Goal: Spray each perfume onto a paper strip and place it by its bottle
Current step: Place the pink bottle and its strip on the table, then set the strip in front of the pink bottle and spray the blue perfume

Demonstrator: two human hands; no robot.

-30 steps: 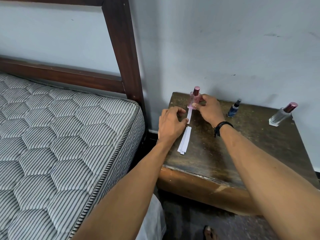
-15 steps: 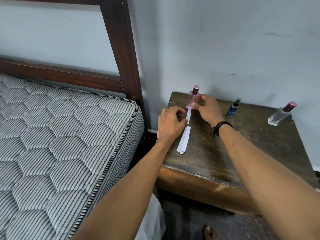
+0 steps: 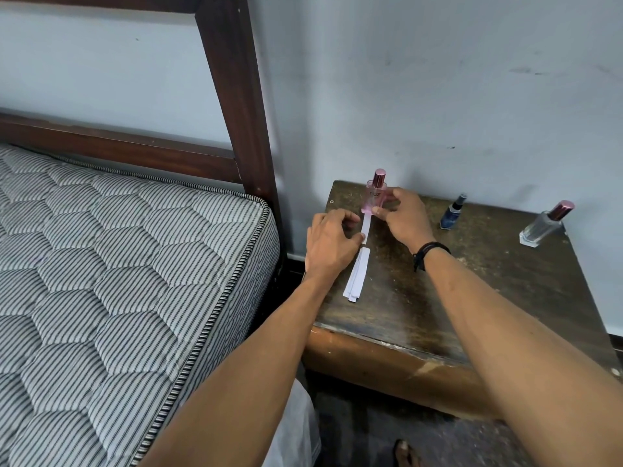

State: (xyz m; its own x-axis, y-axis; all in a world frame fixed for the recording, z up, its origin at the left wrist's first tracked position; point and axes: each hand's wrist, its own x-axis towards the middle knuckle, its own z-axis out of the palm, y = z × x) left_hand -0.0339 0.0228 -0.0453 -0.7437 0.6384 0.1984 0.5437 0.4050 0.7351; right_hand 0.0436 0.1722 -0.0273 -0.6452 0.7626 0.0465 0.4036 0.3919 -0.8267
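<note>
Dim, flat indoor light with soft shadows under the forearms; wide-angle bending at the edges; slight softness throughout.

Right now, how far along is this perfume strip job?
Early, it seems. Both hands, left and right, are setting one strip flat in front of the pink bottle; whether it was sprayed I cannot tell. The blue bottle and clear bottle have no strip beside them, and spare strips wait in a pile.

Both forearms outstretched, left hand [image 3: 332, 239] and right hand [image 3: 403, 215] curled.
</note>
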